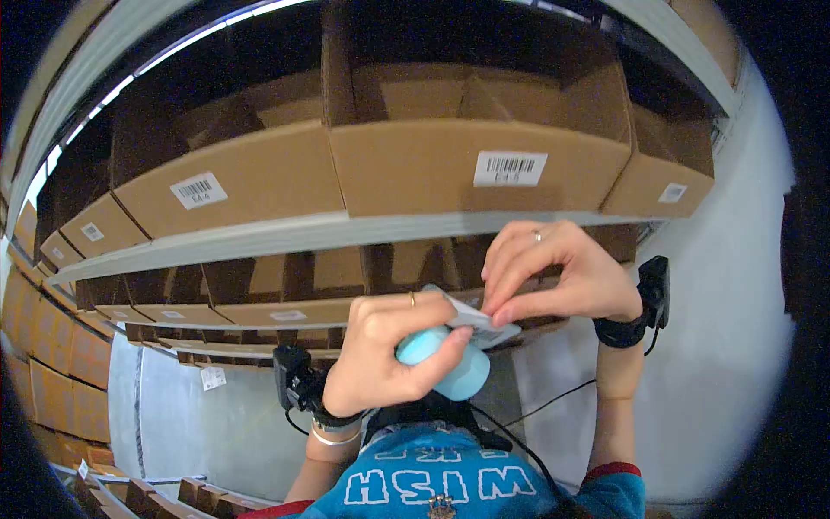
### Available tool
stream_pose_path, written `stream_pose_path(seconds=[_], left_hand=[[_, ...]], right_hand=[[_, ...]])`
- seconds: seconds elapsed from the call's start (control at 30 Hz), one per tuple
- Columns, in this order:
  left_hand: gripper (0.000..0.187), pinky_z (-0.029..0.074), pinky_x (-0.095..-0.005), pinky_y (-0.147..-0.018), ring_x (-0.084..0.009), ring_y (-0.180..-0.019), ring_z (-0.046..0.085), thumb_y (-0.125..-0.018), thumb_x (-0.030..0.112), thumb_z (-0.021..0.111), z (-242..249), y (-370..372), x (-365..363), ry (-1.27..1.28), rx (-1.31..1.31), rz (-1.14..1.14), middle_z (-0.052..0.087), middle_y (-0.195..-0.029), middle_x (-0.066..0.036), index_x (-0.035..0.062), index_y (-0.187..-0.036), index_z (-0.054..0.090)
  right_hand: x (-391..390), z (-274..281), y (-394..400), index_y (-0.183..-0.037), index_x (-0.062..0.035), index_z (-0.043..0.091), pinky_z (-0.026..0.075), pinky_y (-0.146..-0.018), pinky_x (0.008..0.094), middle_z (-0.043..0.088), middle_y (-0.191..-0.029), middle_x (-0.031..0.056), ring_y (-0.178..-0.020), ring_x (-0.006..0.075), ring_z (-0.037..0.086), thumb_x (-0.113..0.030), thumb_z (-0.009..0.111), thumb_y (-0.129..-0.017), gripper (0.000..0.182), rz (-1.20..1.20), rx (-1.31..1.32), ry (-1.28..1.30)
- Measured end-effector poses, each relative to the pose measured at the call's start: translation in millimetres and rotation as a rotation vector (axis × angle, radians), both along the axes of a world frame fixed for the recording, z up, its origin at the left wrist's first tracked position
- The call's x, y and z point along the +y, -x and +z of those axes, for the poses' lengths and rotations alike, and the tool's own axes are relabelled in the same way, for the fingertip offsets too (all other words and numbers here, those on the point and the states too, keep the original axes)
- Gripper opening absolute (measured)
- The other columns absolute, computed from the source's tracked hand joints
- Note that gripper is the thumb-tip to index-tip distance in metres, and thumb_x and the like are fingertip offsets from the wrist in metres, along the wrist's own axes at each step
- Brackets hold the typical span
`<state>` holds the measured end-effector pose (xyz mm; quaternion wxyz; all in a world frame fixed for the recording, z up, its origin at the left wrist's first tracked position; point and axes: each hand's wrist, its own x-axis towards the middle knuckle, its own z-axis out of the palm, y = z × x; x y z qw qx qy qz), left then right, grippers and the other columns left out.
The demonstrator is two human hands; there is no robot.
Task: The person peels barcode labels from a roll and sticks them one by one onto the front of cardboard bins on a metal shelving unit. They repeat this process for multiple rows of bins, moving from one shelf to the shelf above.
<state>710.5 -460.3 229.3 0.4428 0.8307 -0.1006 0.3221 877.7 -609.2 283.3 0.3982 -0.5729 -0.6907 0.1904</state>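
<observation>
My left hand [393, 350] is wrapped round a light blue rounded object [462, 374], just above my shirt. Between my two hands is a whitish, partly see-through packet or label [484, 324], whose print is too small to read. The fingers of my left hand touch its left side. At its right edge, the thumb and forefinger of my right hand [553, 272] pinch it, with the other fingers curled above.
Cardboard bins [406, 164] with barcode labels stand on a shelf ahead, with more rows of bins [251, 285] below. Stacked boxes [60, 372] are at the left. A black cable [553, 402] runs between wrist devices. A paper label [213, 377] shows at lower left.
</observation>
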Motion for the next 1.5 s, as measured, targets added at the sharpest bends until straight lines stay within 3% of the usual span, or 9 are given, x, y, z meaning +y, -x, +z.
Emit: stream_pose_path(seconds=[0.23, 0.3, 0.5, 0.67, 0.77, 0.83, 0.93, 1.37, 1.5], left_hand=[[0.009, 0.048, -0.0326, -0.053, -0.0299, -0.059, 0.06, -0.074, 0.01, 0.069, 0.8, -10.3, -7.5, -0.025, -0.018, 0.053, 0.06, -0.068, -0.012, 0.0026, -0.077, 0.066], [0.01, 0.047, -0.0304, -0.055, -0.0231, -0.057, 0.061, -0.077, 0.01, 0.068, 1.4, -16.0, -11.3, -0.037, -0.07, 0.036, 0.061, -0.067, -0.012, 0.001, -0.079, 0.066], [0.01, 0.044, -0.0322, -0.054, -0.0289, -0.059, 0.058, -0.077, 0.004, 0.065, 19.6, -10.4, -21.4, 0.049, -0.093, 0.041, 0.059, -0.07, -0.016, -0.0053, -0.079, 0.062], [0.01, 0.044, -0.0324, -0.057, -0.0251, -0.061, 0.06, -0.077, 0.004, 0.066, 11.4, -13.3, -9.8, 0.189, -0.085, 0.111, 0.059, -0.069, -0.016, -0.0046, -0.08, 0.063], [0.011, 0.045, -0.0315, -0.059, -0.026, -0.063, 0.061, -0.078, 0.006, 0.066, 14.1, -14.3, -4.6, 0.164, -0.089, 0.144, 0.062, -0.072, -0.017, -0.0042, -0.082, 0.064], [0.012, 0.045, -0.0316, -0.059, -0.0256, -0.063, 0.061, -0.078, 0.007, 0.067, 10.2, -15.3, -0.6, 0.126, -0.097, 0.181, 0.062, -0.071, -0.016, -0.0041, -0.082, 0.064], [0.012, 0.045, -0.0313, -0.058, -0.0245, -0.062, 0.061, -0.078, 0.007, 0.067, 11.2, -16.4, 5.3, 0.136, -0.08, 0.186, 0.062, -0.07, -0.015, -0.0041, -0.082, 0.064], [0.012, 0.043, -0.029, -0.056, -0.0193, -0.059, 0.058, -0.078, 0.008, 0.068, -2.3, -20.2, 16.9, 0.129, -0.098, 0.306, 0.06, -0.066, -0.012, -0.0035, -0.078, 0.064], [0.011, 0.043, -0.0286, -0.056, -0.0178, -0.06, 0.058, -0.078, 0.008, 0.068, 5.8, -20.6, 15.2, 0.154, -0.071, 0.264, 0.06, -0.066, -0.012, -0.0031, -0.078, 0.065]], right_hand=[[5.0, 16.5, -26.3, -0.084, -0.0067, 0.073, 0.048, -0.08, 0.0334, 0.069, -0.085, 0.0054, -0.087, 0.0201, 0.062, -0.01, 0.074, -0.078, 0.007, 0.197, -0.084, -0.004], [1.7, 24.6, -33.1, -0.086, -0.0062, 0.073, 0.048, -0.08, 0.0333, 0.069, -0.087, 0.0059, -0.089, 0.0208, 0.062, -0.009, 0.072, -0.079, 0.007, 0.251, -0.103, -0.006], [-7.3, 67.2, -40.3, -0.088, -0.0043, 0.071, 0.048, -0.081, 0.0327, 0.069, -0.09, 0.0052, -0.089, 0.0209, 0.061, -0.009, 0.07, -0.081, 0.008, 0.116, -0.277, -0.016], [-25.7, 132.2, -38.3, -0.075, -0.0079, 0.068, 0.047, -0.076, 0.0309, 0.068, -0.082, 0.0041, -0.081, 0.0174, 0.062, -0.006, 0.072, -0.074, 0.004, -0.564, -0.541, -0.673], [3.3, 165.3, -64.0, -0.082, -0.0078, 0.069, 0.046, -0.073, 0.0287, 0.067, -0.086, 0.003, -0.078, 0.0186, 0.058, -0.003, 0.071, -0.075, 0.008, -0.974, -0.982, -1.517], [9.7, 180.6, -80.9, -0.085, -0.0102, 0.071, 0.046, -0.07, 0.0264, 0.067, -0.09, -0.0007, -0.079, 0.0165, 0.056, -0.009, 0.073, -0.071, 0.013, -0.987, -1.437, -1.726], [23.0, 197.0, -84.1, -0.087, -0.0129, 0.073, 0.046, -0.068, 0.0256, 0.067, -0.092, -0.0045, -0.078, 0.0145, 0.055, -0.012, 0.073, -0.067, 0.019, -0.922, -1.769, -1.751], [38.9, 206.8, -106.8, -0.092, -0.0138, 0.073, 0.047, -0.068, 0.026, 0.066, -0.094, -0.0068, -0.079, 0.0149, 0.054, -0.011, 0.068, -0.066, 0.027, -0.86, -1.773, -1.704], [38.5, 206.1, -101.5, -0.087, -0.0124, 0.074, 0.047, -0.063, 0.0263, 0.067, -0.09, -0.0054, -0.078, 0.0155, 0.053, -0.007, 0.078, -0.065, 0.024, -0.825, -1.764, -1.627]])
